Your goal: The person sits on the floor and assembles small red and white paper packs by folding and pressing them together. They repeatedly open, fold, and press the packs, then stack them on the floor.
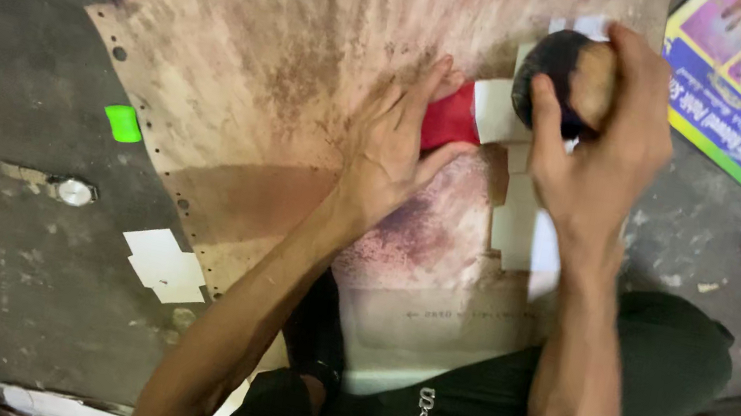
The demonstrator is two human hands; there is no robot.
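Everything here I place against the big stained brown paper sheet [260,87] spread on the dark floor. Off its left edge lie a small bright green tab [122,123] and, nearer me, a few loose white paper squares [165,265].

On the sheet's middle, my left hand [392,146] lies flat with the fingers stretched out, the thumb and forefinger pressing down the red-and-white folded card piece [468,114] so it stays put; nothing is pinched, only pinned under the palm side.

Just right of that, my right hand [608,128] is curled tight around a dark round pad with a tan wooden-looking top [571,76], which I hold over the white end of the card piece. Whether the pad touches the card I cannot tell, as it is blurred.

Below it, along the sheet's right side, a row of white paper strips [518,226] lies flat. As I judge it, those strips are laid down and one card is under the pad, so the work sits mid-way.

Past the sheet's top right corner lies a flat printed poster with a green border, blue and pink panels [713,106], smeared with white paste.
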